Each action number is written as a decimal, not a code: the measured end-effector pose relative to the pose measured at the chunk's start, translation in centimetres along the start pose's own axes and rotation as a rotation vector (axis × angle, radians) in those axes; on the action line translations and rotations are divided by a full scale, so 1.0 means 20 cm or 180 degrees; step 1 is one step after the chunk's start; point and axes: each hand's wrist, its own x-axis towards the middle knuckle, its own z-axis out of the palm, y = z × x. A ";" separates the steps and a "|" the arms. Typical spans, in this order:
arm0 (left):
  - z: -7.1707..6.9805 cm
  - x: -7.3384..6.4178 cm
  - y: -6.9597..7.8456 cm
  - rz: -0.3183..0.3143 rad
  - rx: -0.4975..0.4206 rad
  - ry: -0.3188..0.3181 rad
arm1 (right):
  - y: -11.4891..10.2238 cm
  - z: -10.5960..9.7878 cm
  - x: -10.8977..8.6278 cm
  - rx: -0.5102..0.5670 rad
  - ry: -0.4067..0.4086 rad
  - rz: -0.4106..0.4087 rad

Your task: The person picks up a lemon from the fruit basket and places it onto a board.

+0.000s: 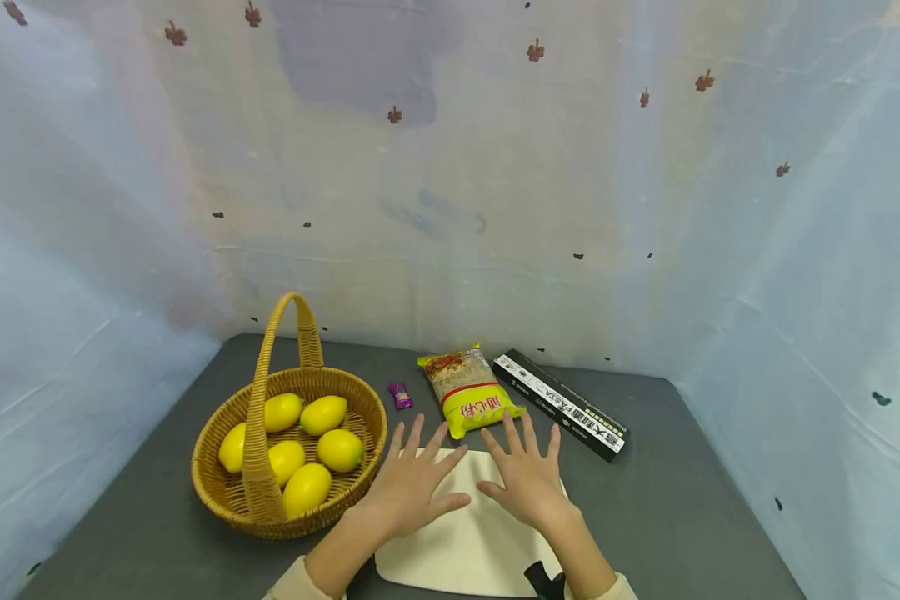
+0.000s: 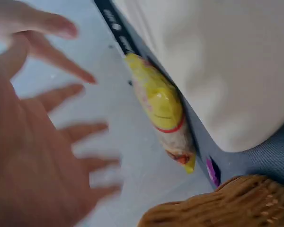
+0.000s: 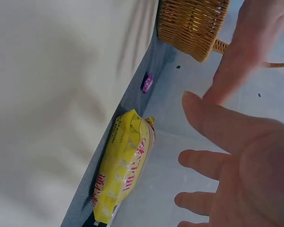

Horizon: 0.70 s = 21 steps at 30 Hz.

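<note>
My left hand (image 1: pixel 408 492) and right hand (image 1: pixel 528 483) hover side by side over a cream-white board (image 1: pixel 468 542), fingers spread and straight, holding nothing. In the left wrist view the left palm (image 2: pixel 33 142) is bare, and the right wrist view shows the right hand (image 3: pixel 246 170) with nothing in it. Just beyond the fingertips lies a yellow bag of pasta (image 1: pixel 471 392). To the left of the left hand stands a wicker basket (image 1: pixel 213 492) with a tall handle, holding several lemons (image 1: pixel 340 450).
A small purple wrapped candy (image 1: pixel 401 395) lies between basket and bag. A long black pasta box (image 1: pixel 562 404) rests at an angle on the right of the grey table (image 1: pixel 667 500). Pale sheeting (image 1: pixel 450 275) encloses the back and sides. By the right wrist is an unclear black object (image 1: pixel 543 579).
</note>
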 end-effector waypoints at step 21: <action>-0.11 -0.82 -0.18 -0.2244 -0.1734 0.2878 | -0.03 0.04 0.04 0.0240 -0.0173 -0.0027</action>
